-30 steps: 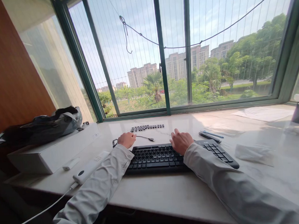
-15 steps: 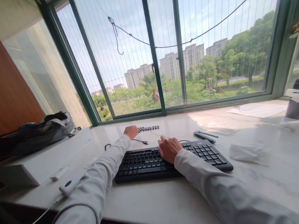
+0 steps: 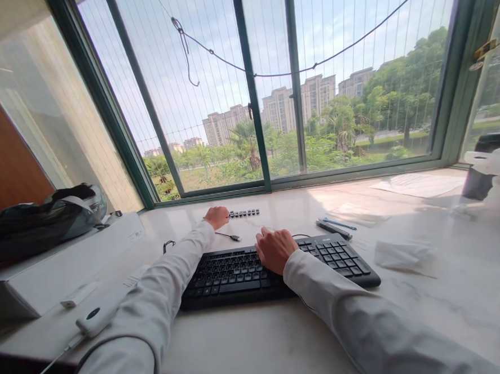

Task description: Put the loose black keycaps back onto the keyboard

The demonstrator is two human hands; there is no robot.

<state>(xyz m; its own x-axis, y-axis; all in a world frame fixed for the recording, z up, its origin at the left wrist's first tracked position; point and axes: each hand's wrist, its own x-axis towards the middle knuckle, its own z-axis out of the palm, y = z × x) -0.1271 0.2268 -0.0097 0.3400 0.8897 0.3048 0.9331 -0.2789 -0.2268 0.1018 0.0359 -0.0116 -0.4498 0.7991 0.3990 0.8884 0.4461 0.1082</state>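
A black keyboard point(image 3: 239, 287) lies on the marble counter; many of its key positions in the left and middle part look bare of caps. My right hand point(image 3: 276, 250) rests over its middle, fingers curled and drawn together near the top rows. Whatever its fingertips hold, if anything, is hidden. Beyond the keyboard, my left hand point(image 3: 217, 217) is closed at the left end of a row of loose black keycaps point(image 3: 245, 213). Its fingertips are out of sight behind the hand. Between the hands lies a cable with a USB plug point(image 3: 235, 237).
Right of the keyboard's back edge are a black pen-like tool point(image 3: 334, 228) and a blue stick point(image 3: 340, 224). A crumpled clear bag point(image 3: 402, 255) lies farther right. At left, a white box point(image 3: 68, 266) carries a dark bag point(image 3: 44, 219), with a white corded device point(image 3: 97, 313) in front.
The whole view has shifted slightly. My left hand covers a little more of the keycap row's left end. My right hand stays over the keyboard's middle.
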